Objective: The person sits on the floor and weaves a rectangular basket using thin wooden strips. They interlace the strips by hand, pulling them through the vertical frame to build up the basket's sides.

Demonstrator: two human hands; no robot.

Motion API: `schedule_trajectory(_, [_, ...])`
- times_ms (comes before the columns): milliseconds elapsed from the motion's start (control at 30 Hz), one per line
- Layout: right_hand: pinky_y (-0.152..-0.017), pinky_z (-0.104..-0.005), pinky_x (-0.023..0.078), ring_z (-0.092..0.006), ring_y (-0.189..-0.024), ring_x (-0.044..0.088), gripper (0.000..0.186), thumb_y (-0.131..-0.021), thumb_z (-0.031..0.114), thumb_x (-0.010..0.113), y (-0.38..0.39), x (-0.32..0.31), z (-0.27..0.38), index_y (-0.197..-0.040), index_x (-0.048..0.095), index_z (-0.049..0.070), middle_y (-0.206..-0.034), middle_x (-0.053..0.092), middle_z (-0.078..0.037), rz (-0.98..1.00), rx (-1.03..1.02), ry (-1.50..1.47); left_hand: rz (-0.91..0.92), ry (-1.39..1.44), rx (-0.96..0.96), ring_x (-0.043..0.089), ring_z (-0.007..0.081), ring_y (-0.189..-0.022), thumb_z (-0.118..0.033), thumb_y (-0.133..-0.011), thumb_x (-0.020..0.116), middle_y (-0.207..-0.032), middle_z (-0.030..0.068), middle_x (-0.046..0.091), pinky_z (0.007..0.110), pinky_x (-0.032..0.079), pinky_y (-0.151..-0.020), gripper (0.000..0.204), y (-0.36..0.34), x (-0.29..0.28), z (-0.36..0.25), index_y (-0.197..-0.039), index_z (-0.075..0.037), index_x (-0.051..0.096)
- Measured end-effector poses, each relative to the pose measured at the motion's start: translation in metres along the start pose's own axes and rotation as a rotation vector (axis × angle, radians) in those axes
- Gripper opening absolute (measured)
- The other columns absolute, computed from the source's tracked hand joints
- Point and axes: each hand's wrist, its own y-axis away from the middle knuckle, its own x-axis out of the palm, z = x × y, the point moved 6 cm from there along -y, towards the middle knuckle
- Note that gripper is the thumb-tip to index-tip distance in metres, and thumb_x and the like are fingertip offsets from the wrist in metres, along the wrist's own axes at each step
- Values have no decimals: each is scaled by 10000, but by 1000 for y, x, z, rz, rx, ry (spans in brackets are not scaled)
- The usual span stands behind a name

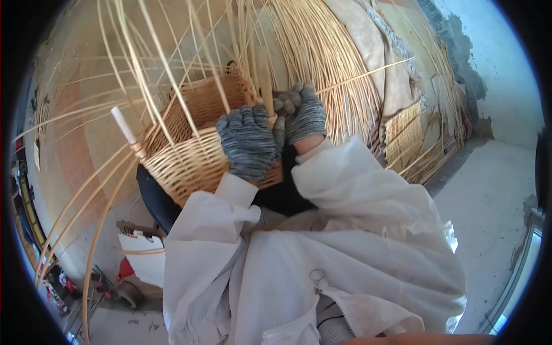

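Left hand [249, 141] gripping basket [187, 164] edge, fingers curling over; right hand [303, 112] holding cane [368, 75], fingers bending tightly (post [264, 80] standing beside).

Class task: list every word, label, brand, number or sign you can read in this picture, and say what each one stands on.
None can be read.
Wicker basket, grey striped glove on the left hand, and pale jacket: no lettering visible.
Small red-and-white items at the lower left: too small and blurred to tell whether they carry any.
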Motion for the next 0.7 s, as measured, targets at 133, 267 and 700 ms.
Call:
schedule_trajectory(133, [-623, -378, 436, -179, -514, 404, 217, -897, 202, 472, -10, 9, 5, -717, 438, 85, -526, 341, -7, 448, 155, -117, -49, -41, 65, 555, 280, -769, -405, -754, 585, -778, 115, 577, 434, 398, -745, 396, -10, -15, -5, -903, -38, 598])
schedule_trajectory(267, [-886, -447, 433, -259, -828, 529, 176, -887, 202, 496, 9, 17, 12, -867, 490, 27, -751, 489, -72, 475, 313, 5, 263, 280, 54, 581, 297, -722, -342, -769, 599, -753, 144, 605, 401, 441, -694, 331, -26, -23, 21, -889, -34, 621])
schedule_trajectory(700, [-772, -266, 456, -236, -896, 560, 271, -794, 67, 571, 108, 61, 41, -1060, 566, 16, -977, 567, -149, 937, -1155, 1577, 475, -47, 29, 590, 277, -796, -236, -748, 616, -857, 120, 620, 378, 452, -742, 272, -29, -23, 8, -962, -68, 612])
